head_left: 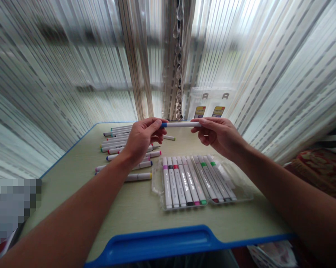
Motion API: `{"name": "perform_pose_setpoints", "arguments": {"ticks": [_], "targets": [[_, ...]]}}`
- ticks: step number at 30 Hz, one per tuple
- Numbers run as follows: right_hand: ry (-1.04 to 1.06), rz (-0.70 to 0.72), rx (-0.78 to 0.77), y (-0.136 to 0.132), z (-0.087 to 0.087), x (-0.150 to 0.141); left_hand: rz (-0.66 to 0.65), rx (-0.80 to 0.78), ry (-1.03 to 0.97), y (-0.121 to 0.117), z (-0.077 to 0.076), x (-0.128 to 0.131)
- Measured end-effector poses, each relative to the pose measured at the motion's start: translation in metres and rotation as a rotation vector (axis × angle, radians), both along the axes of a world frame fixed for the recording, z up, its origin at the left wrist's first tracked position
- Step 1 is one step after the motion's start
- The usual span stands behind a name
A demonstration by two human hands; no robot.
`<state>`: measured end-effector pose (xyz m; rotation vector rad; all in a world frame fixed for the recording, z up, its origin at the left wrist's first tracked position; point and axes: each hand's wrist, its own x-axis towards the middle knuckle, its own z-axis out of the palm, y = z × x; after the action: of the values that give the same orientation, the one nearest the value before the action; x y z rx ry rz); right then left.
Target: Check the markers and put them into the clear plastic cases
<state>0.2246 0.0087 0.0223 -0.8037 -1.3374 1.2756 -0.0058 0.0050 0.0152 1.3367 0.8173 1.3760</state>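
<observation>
A white marker (181, 124) with a blue end is held level above the far part of the table, stretched between both hands. My left hand (145, 136) pinches its blue end between thumb and fingers. The plain white end sits in the grip of my right hand (215, 132), which hides its tip. Below and in front lies a clear plastic case (157, 182) holding several white markers (184, 182) side by side, with coloured bands and ends. More loose markers (117, 141) lie in a rough stack under and beside my left hand.
The pale table (73, 186) has a blue edge with a moulded blue trough (159, 242) at the front. At the back right stand clear packages (212, 100) with yellow labels. String curtains (86, 67) hang behind the table. Patterned red fabric (313, 167) is at the right.
</observation>
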Motion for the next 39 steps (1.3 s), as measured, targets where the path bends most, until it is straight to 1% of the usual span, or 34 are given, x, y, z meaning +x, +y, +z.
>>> {"name": "perform_pose_setpoints", "arguments": {"ticks": [6, 10, 16, 22, 28, 33, 39], "targets": [[0.056, -0.029, -0.027, 0.0066, -0.0019, 0.0030, -0.083, 0.004, -0.067, -0.0036, 0.0031, 0.0006], [0.065, -0.058, -0.053, 0.0087, -0.0021, 0.0038, -0.134, 0.012, -0.071, -0.0056, 0.0047, 0.0005], [0.045, -0.098, -0.057, 0.0081, -0.0011, 0.0027, -0.139, 0.020, -0.039, -0.0054, 0.0032, 0.0004], [0.033, -0.084, -0.022, 0.0077, -0.0021, 0.0026, -0.091, 0.011, -0.011, -0.0033, -0.0001, -0.0005], [-0.012, -0.079, 0.030, 0.0060, -0.0032, 0.0010, -0.017, 0.004, 0.031, -0.0031, 0.0006, 0.0006], [-0.053, -0.031, 0.079, 0.0050, -0.0064, 0.0012, 0.023, 0.022, 0.063, -0.0026, -0.0002, 0.0017], [-0.110, -0.022, 0.114, 0.0032, -0.0088, 0.0007, 0.046, 0.057, 0.126, -0.0006, -0.0030, 0.0021]]}}
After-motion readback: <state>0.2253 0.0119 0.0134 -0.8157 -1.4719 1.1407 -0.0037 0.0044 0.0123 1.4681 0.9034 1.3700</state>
